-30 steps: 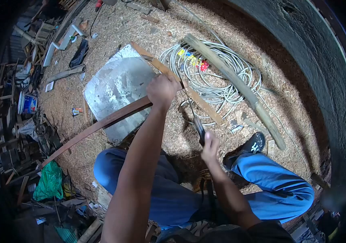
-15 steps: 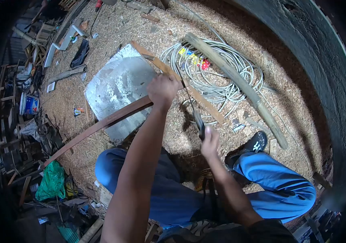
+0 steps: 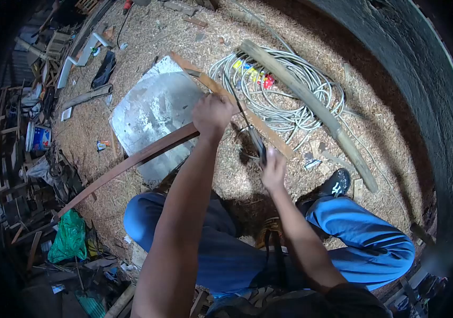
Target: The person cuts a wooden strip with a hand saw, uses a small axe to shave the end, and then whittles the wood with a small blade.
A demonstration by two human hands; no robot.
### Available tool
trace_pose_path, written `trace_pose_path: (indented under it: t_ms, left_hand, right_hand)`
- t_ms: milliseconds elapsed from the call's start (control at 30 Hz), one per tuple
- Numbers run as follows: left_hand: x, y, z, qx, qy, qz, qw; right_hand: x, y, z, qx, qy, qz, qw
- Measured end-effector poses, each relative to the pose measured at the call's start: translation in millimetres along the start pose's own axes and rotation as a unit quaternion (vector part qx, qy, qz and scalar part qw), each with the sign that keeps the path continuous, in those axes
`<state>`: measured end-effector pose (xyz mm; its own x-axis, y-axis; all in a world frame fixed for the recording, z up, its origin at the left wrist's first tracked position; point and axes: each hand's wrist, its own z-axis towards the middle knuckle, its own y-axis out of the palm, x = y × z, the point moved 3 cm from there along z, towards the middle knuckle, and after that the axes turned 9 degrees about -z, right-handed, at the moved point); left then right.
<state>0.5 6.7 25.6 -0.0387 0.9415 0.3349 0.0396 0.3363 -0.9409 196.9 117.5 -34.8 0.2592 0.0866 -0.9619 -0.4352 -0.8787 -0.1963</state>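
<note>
My left hand (image 3: 211,115) is closed around a long reddish-brown wooden strip (image 3: 141,155) near its far end. My right hand (image 3: 274,168) grips the dark handle of a handsaw (image 3: 255,139), which shows almost edge-on. The saw's thin blade runs up beside my left fist and meets the strip's end, though my hand partly covers that spot. Under and beyond the strip's end lies a lighter brown board (image 3: 268,132). A dull metal sheet (image 3: 152,106) lies below the strip.
A coil of grey cable (image 3: 290,124) sits on the shavings-covered ground, with a curved wooden pole (image 3: 300,95) across it. A dark curved wall (image 3: 417,85) rises on the right. Scrap wood and a green bag (image 3: 67,238) pile up at left. My shoe (image 3: 337,183) rests at right.
My right hand and the saw have moved a little forward, away from my body, so the handle is closer to the strip. My left hand and the strip stay nearly in place.
</note>
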Motion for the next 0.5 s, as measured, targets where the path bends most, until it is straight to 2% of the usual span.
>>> trace_pose_path:
  t_ms: [100, 133, 200, 233, 267, 300, 367, 400, 433, 467, 500]
  left_hand:
    - [-6, 7, 2, 0.016, 0.007, -0.009, 1.0]
    - [-5, 6, 3, 0.018, 0.009, -0.011, 1.0]
    - [-4, 5, 3, 0.025, -0.003, -0.009, 1.0]
    - [-2, 2, 1, 0.025, -0.006, -0.013, 1.0]
    - [1, -1, 1, 0.007, -0.01, -0.015, 1.0]
    - [2, -3, 1, -0.01, -0.013, -0.015, 1.0]
    - [2, 0, 3, -0.011, -0.015, -0.018, 1.0]
    - [0, 2, 4, -0.014, -0.018, -0.019, 1.0]
    - [-4, 4, 3, -0.016, -0.022, -0.016, 1.0]
    - [-5, 4, 2, -0.003, -0.011, -0.01, 1.0]
    - [-4, 5, 2, 0.012, 0.003, -0.007, 1.0]
  right_hand:
    - [-10, 5, 19, -0.01, -0.001, -0.027, 1.0]
    - [-10, 2, 4, -0.012, -0.033, -0.035, 0.999]
    - [10, -9, -44, 0.064, -0.029, -0.005, 0.997]
    - [31, -15, -69, 0.145, -0.169, -0.074, 0.972]
    - [43, -34, -86, 0.002, -0.074, -0.05, 0.996]
    - [52, -34, -86, 0.001, -0.074, -0.051, 0.996]
    - [82, -27, -89, 0.063, -0.074, -0.038, 0.995]
    - [36, -20, -65, 0.048, -0.048, -0.015, 0.998]
    - [5, -9, -41, 0.106, -0.141, -0.035, 0.984]
    - [4, 5, -20, 0.082, -0.07, 0.029, 0.994]
    - [-3, 11, 2, 0.023, 0.015, 0.022, 0.999]
